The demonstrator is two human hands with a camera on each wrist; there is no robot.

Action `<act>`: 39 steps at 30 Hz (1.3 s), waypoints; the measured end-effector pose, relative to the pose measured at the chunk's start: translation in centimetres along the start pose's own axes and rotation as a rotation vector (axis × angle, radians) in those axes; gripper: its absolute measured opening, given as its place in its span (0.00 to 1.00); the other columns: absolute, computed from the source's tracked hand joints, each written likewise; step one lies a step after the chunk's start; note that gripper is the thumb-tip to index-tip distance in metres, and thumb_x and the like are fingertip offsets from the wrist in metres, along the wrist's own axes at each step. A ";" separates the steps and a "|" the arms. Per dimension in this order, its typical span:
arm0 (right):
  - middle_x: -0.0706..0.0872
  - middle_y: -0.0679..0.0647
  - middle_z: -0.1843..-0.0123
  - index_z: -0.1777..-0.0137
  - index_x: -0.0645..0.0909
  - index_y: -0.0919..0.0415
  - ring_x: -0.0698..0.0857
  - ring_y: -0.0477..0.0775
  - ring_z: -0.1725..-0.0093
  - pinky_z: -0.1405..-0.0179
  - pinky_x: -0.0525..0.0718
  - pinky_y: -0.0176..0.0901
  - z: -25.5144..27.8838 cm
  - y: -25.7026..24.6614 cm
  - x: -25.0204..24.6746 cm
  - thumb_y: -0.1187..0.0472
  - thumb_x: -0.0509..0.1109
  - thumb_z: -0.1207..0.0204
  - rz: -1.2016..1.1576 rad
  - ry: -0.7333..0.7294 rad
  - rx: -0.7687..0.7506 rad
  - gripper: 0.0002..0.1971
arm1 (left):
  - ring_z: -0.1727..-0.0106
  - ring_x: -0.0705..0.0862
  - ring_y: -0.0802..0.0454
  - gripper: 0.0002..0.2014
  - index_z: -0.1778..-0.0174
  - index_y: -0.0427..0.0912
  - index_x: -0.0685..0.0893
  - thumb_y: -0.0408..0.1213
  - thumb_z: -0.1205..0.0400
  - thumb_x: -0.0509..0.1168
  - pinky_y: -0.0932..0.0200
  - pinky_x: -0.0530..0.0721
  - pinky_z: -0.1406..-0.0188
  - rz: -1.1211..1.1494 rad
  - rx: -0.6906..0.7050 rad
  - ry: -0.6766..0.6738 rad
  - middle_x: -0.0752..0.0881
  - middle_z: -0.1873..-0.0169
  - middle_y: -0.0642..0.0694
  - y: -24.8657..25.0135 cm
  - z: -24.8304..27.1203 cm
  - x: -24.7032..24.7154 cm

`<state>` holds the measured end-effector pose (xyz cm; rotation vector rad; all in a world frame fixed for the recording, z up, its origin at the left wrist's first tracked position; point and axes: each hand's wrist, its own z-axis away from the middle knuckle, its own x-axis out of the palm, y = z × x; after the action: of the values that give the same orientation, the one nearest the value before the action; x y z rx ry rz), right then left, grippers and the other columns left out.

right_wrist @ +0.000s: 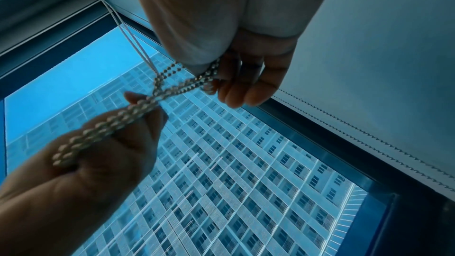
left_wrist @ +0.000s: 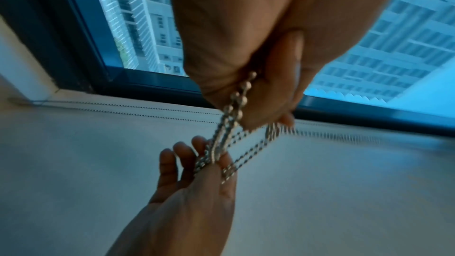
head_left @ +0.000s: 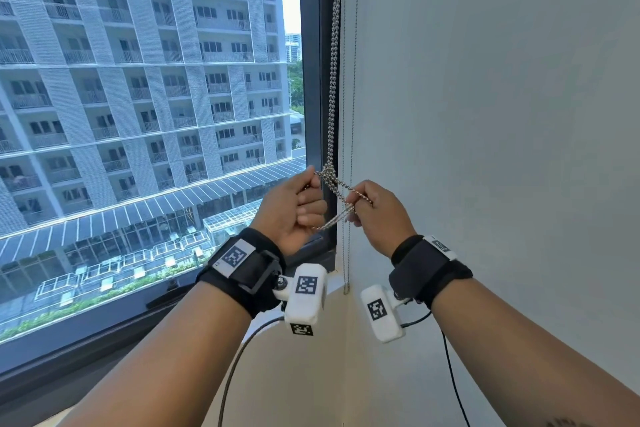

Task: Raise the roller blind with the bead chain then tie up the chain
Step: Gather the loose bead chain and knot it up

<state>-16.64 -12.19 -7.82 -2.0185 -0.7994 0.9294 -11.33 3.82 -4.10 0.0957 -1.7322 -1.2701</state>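
Note:
The silver bead chain (head_left: 333, 80) hangs doubled down the dark window frame to a bunched knot (head_left: 327, 170). My left hand (head_left: 304, 198) grips strands just left of the knot, fingers curled. My right hand (head_left: 363, 208) pinches a loop of chain pulled out to the right. Strands run taut between the two hands. In the left wrist view the left hand (left_wrist: 265, 94) clamps the beads (left_wrist: 234, 104), with the right hand (left_wrist: 197, 172) below. The right wrist view has the right hand (right_wrist: 236, 83) above and the left hand (right_wrist: 110, 153) holding the chain (right_wrist: 118, 126). The glass is uncovered; the blind is out of sight.
A second, thinner chain (head_left: 353, 114) hangs free along the white wall (head_left: 485, 114), ending near the sill corner. The dark window frame (head_left: 313, 45) stands right behind the hands. Black cables hang from both wrist cameras.

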 end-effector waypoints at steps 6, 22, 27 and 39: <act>0.85 0.58 0.57 0.55 0.79 0.58 0.85 0.51 0.67 0.66 0.88 0.47 0.5 0.9 0.0 0.72 0.55 0.17 -0.078 -0.067 0.090 0.14 | 0.85 0.63 0.63 0.09 0.49 0.39 0.82 0.38 0.14 0.59 0.72 0.56 0.94 -0.154 -0.197 -0.132 0.68 0.72 0.51 1.6 1.3 -1.1; 0.86 0.59 0.44 0.34 0.78 0.54 0.83 0.53 0.48 0.40 0.81 0.53 1.3 -1.2 -0.4 0.66 0.65 0.19 -0.415 -0.346 0.251 0.15 | 0.76 0.76 0.52 0.10 0.55 0.38 0.81 0.34 0.13 0.56 0.61 0.78 0.76 -0.651 -0.167 0.107 0.75 0.74 0.47 -3.8 1.6 -1.6; 0.88 0.61 0.37 0.44 0.82 0.53 0.83 0.49 0.45 0.41 0.79 0.49 0.6 -2.0 -0.4 0.54 0.65 0.15 -0.214 -0.284 0.112 0.06 | 0.62 0.87 0.43 0.12 0.54 0.37 0.82 0.34 0.10 0.55 0.47 0.85 0.51 -0.812 -0.159 0.047 0.83 0.70 0.43 -5.9 1.4 -2.9; 0.88 0.56 0.61 0.51 0.79 0.63 0.86 0.49 0.63 0.53 0.85 0.45 2.6 2.1 1.7 0.59 0.57 0.10 -0.083 -0.350 0.156 0.12 | 0.56 0.84 0.49 0.13 0.55 0.43 0.84 0.47 0.14 0.61 0.55 0.81 0.58 -1.757 -0.012 0.031 0.86 0.59 0.46 -7.0 1.2 -4.8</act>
<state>-17.37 -10.99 -11.31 -1.6984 -0.9583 1.2757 -12.67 4.10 -12.52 1.9137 -1.3739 -2.3326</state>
